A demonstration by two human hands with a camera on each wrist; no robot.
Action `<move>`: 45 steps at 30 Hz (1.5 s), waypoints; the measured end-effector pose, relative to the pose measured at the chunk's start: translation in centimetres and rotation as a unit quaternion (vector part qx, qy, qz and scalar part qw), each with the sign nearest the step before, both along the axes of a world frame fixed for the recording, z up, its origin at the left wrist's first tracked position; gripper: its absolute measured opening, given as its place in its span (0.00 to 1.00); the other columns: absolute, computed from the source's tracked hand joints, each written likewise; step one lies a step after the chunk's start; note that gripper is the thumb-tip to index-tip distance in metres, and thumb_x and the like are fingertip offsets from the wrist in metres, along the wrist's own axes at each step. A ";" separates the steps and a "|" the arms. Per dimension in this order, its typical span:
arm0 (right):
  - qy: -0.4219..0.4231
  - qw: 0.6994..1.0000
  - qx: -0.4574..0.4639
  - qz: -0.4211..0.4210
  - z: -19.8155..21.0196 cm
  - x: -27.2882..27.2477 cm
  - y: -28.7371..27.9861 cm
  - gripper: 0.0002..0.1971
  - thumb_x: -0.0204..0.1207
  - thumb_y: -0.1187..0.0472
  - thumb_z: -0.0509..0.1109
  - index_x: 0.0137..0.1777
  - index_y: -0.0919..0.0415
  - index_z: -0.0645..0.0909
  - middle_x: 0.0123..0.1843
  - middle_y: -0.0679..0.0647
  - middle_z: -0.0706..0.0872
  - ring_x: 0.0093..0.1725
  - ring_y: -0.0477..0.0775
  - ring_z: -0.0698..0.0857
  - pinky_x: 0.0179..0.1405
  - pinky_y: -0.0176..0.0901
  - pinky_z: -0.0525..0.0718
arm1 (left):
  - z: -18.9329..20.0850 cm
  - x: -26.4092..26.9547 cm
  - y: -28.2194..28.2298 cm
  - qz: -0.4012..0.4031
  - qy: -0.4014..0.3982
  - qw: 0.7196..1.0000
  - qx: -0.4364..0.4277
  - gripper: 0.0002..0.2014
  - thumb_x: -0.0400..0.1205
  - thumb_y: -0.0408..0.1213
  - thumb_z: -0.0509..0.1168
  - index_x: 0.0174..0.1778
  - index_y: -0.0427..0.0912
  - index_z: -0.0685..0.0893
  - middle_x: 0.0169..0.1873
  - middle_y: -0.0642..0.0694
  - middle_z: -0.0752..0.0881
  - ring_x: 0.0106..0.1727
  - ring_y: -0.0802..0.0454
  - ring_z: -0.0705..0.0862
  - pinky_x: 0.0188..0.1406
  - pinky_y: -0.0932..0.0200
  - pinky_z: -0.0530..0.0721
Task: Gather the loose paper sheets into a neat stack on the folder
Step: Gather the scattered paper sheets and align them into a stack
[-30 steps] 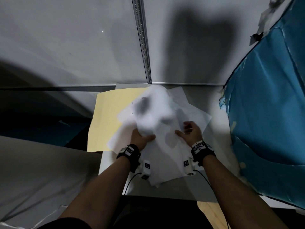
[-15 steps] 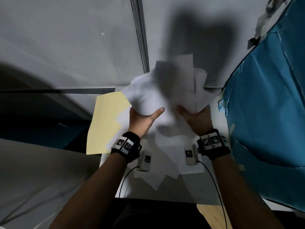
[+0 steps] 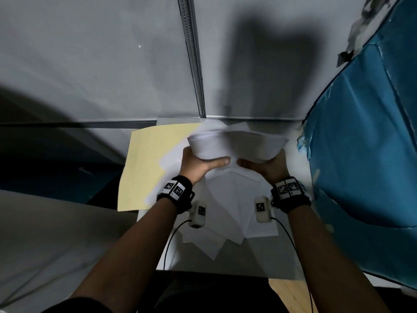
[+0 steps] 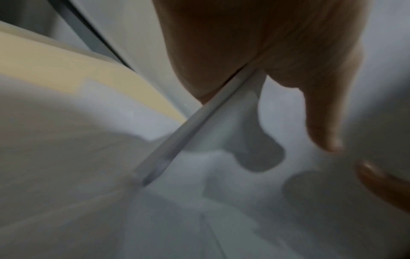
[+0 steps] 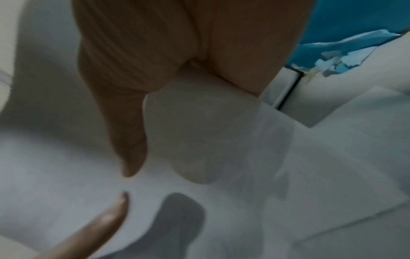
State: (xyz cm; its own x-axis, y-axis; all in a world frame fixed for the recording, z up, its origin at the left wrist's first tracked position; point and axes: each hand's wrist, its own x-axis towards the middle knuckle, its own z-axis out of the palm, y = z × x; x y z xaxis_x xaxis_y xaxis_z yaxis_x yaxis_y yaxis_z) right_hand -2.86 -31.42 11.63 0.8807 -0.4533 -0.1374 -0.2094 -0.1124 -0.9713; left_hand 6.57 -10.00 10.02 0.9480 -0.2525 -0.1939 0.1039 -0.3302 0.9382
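Both hands hold a bundle of white paper sheets [image 3: 237, 146] above the table; it sags between them, its edges roughly together. My left hand [image 3: 203, 163] grips its left end and my right hand [image 3: 264, 167] its right end. Both thumbs lie on the near side and the fingers are hidden behind the paper. The left wrist view shows the left thumb [image 4: 321, 105] beside the bundle's edge [image 4: 188, 131]. The right thumb [image 5: 124, 122] presses on paper [image 5: 210, 131]. The yellow folder [image 3: 153, 163] lies flat to the left. Several loose sheets [image 3: 225, 211] stay fanned out under my wrists.
The grey table [image 3: 282, 256] is small, and its near edge is just below the loose sheets. A grey wall with a metal strip [image 3: 194, 64] stands close behind. Blue sheeting [image 3: 361, 154] crowds the right side. The folder overhangs the table's left edge.
Both hands picked a bundle of sheets up off the pile. Half a second ago it stood spread and upright; now it is lower, tipped flatter and drawn closer together.
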 end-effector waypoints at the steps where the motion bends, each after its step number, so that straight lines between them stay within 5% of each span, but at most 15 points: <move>1: 0.006 1.000 -0.006 0.002 -0.5 0.1 0.2 0.29 0.53 0.63 0.93 0.54 0.52 0.86 0.52 0.43 0.91 0.52 0.34 0.89 0.50 0.34 0.89 | -0.8 -0.3 -0.1 0.002 0.008 1.000 0.003 0.29 0.60 0.41 0.95 0.56 0.45 0.94 0.52 0.51 0.97 0.56 0.58 0.96 0.62 0.44 0.94; 4: -0.009 1.000 -0.004 -0.019 -0.4 0.4 0.7 0.25 0.54 0.60 0.93 0.49 0.50 0.87 0.50 0.43 0.92 0.50 0.38 0.91 0.46 0.34 0.90 | -1.3 -0.6 -0.4 0.020 -0.013 1.000 -0.013 0.24 0.63 0.37 0.94 0.51 0.51 0.91 0.48 0.58 0.95 0.51 0.71 0.93 0.54 0.62 0.92; 6: -0.031 0.999 0.017 -0.040 -0.3 0.0 0.5 0.22 0.55 0.63 0.93 0.46 0.52 0.87 0.48 0.44 0.92 0.47 0.37 0.91 0.45 0.34 0.90 | -1.4 -0.7 -0.3 0.050 -0.018 0.998 -0.031 0.21 0.62 0.38 0.94 0.46 0.48 0.92 0.46 0.57 0.96 0.47 0.69 0.94 0.46 0.69 0.90; 11: 0.090 0.994 0.052 -0.016 -4.7 -1.7 2.6 0.32 0.52 0.56 0.94 0.53 0.56 0.80 0.50 0.45 0.88 0.48 0.41 0.89 0.41 0.30 0.87 | -5.3 -2.7 1.5 0.033 0.026 0.998 -0.038 0.16 0.71 0.35 0.90 0.52 0.43 0.95 0.51 0.49 0.97 0.54 0.58 0.96 0.58 0.51 0.94; 16: 0.159 0.986 -0.047 0.021 -9.7 -3.5 1.5 0.34 0.54 0.45 0.91 0.61 0.50 0.83 0.58 0.47 0.87 0.55 0.51 0.87 0.48 0.41 0.88 | -6.9 -2.0 3.8 0.065 0.006 0.998 -0.010 0.18 0.77 0.34 0.86 0.61 0.34 0.93 0.54 0.46 0.96 0.53 0.66 0.94 0.55 0.64 0.91; 19: 0.291 0.943 -0.119 -0.110 -12.6 -5.2 -0.1 0.50 0.48 0.35 0.88 0.69 0.54 0.75 0.67 0.57 0.77 0.65 0.64 0.81 0.61 0.59 0.85 | -8.3 -1.0 6.7 0.090 0.062 0.992 0.058 0.20 0.72 0.41 0.89 0.56 0.39 0.93 0.51 0.44 0.95 0.51 0.52 0.95 0.56 0.47 0.94; 22: 0.411 0.890 -0.119 -0.158 -13.4 -5.5 -0.4 0.66 0.48 0.37 0.89 0.82 0.63 0.59 0.80 0.65 0.66 0.77 0.73 0.68 0.72 0.72 0.74 | -11.0 -1.2 9.5 0.068 0.109 0.976 0.176 0.36 0.58 0.61 0.84 0.57 0.42 0.93 0.55 0.42 0.95 0.56 0.41 0.94 0.56 0.38 0.94; 24: 0.422 0.888 -0.112 -0.140 -13.4 -4.9 0.1 0.71 0.53 0.39 0.89 0.87 0.66 0.47 0.86 0.68 0.54 0.84 0.71 0.60 0.81 0.68 0.65 | -12.1 -1.9 10.2 0.039 0.132 0.964 0.229 0.45 0.58 0.62 0.83 0.69 0.42 0.90 0.63 0.41 0.93 0.62 0.38 0.92 0.60 0.41 0.93; 27: 0.422 0.895 -0.102 -0.103 -13.6 -3.7 1.5 0.73 0.59 0.43 0.88 0.87 0.70 0.37 0.88 0.70 0.43 0.88 0.67 0.50 0.85 0.58 0.58 | -12.2 -3.1 9.9 0.030 0.147 0.955 0.255 0.35 0.69 0.51 0.87 0.72 0.43 0.90 0.65 0.40 0.93 0.64 0.36 0.91 0.62 0.45 0.90; 30: 0.395 0.902 -0.133 -0.112 -13.8 -2.7 2.6 0.67 0.52 0.47 0.91 0.83 0.72 0.52 0.84 0.72 0.54 0.84 0.69 0.59 0.82 0.55 0.66 | -12.3 -3.8 9.0 0.033 0.156 0.954 0.252 0.31 0.70 0.47 0.87 0.70 0.45 0.92 0.63 0.40 0.94 0.63 0.37 0.92 0.61 0.46 0.91; 33: 0.354 0.904 -0.171 -0.168 -14.1 -2.5 3.2 0.54 0.44 0.48 0.92 0.67 0.68 0.68 0.74 0.72 0.66 0.67 0.68 0.76 0.69 0.59 0.81 | -12.7 -4.4 8.5 0.030 0.166 0.952 0.255 0.34 0.69 0.48 0.87 0.72 0.44 0.90 0.64 0.40 0.93 0.63 0.37 0.92 0.60 0.49 0.90; 36: 0.335 0.910 -0.176 -0.168 -14.1 -3.1 3.6 0.30 0.56 0.53 0.88 0.53 0.66 0.80 0.65 0.67 0.76 0.50 0.63 0.82 0.55 0.55 0.88 | -12.9 -4.5 8.4 0.038 0.170 0.952 0.253 0.35 0.70 0.48 0.87 0.73 0.44 0.89 0.64 0.40 0.93 0.64 0.37 0.92 0.61 0.49 0.90; 39: 0.261 0.941 -0.144 -0.163 -13.4 -3.6 3.6 0.11 0.70 0.62 0.81 0.46 0.66 0.84 0.52 0.62 0.88 0.46 0.60 0.87 0.47 0.45 0.86 | -12.7 -4.5 8.5 0.042 0.176 0.951 0.251 0.34 0.68 0.50 0.87 0.71 0.44 0.91 0.62 0.39 0.94 0.62 0.37 0.93 0.60 0.46 0.92; 42: 0.164 0.971 -0.013 -0.172 -11.9 -3.1 3.3 0.22 0.70 0.68 0.82 0.61 0.69 0.78 0.55 0.60 0.85 0.49 0.55 0.84 0.50 0.45 0.86 | -13.0 -4.4 8.7 0.055 0.172 0.951 0.252 0.35 0.66 0.52 0.87 0.68 0.43 0.92 0.61 0.40 0.94 0.61 0.37 0.93 0.59 0.46 0.92; 45: 0.185 0.977 0.019 -0.107 -12.2 -1.9 2.5 0.40 0.59 0.63 0.91 0.71 0.67 0.77 0.61 0.56 0.85 0.56 0.55 0.86 0.59 0.49 0.86 | -13.1 -4.4 8.8 0.067 0.189 0.953 0.228 0.30 0.68 0.47 0.88 0.65 0.42 0.93 0.55 0.42 0.95 0.57 0.39 0.94 0.57 0.46 0.93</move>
State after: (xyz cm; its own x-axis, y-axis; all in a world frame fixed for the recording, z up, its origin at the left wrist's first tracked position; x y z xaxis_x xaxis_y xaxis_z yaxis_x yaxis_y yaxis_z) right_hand -4.74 -28.97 -0.60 0.6532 -0.6095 -0.4493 -0.5622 0.0071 -0.8269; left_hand 2.15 -1.23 -3.11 0.8063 0.0581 -0.5886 0.4759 -0.6548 0.5872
